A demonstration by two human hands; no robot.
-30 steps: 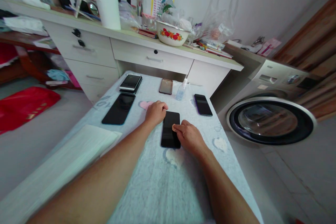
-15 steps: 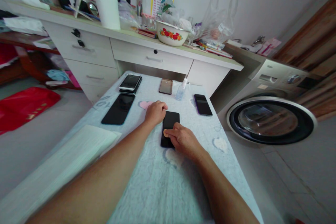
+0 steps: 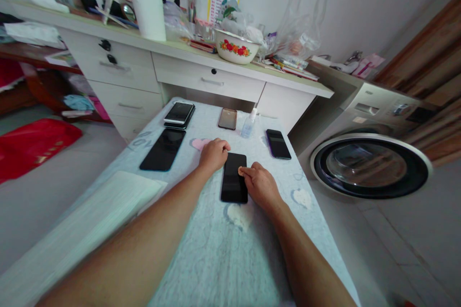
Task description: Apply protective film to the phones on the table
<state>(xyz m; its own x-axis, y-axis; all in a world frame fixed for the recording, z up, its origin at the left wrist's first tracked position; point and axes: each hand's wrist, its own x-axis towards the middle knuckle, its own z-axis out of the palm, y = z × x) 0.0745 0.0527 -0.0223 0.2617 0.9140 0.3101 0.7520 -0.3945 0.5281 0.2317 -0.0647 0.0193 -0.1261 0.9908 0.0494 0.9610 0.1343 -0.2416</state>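
A black smartphone (image 3: 233,187) lies screen up on the cloth-covered table, in front of me. My right hand (image 3: 262,183) is closed on a small round orange-tan pad (image 3: 241,171), held at the fingertips over the right edge of the screen. My left hand (image 3: 213,154) is curled into a loose fist at the phone's upper left corner, seemingly touching its edge. The inside of that fist is hidden from me.
A larger dark phone (image 3: 163,149) and a stack of phones (image 3: 179,113) lie to the left. Behind are a phone case (image 3: 227,119) and a clear spray bottle (image 3: 248,124). Another phone (image 3: 278,144) lies right, near a washing machine (image 3: 363,91).
My right hand has slid right and slightly up with the pad, from the phone's left side to its right edge, uncovering more screen. My left hand has stayed in place.
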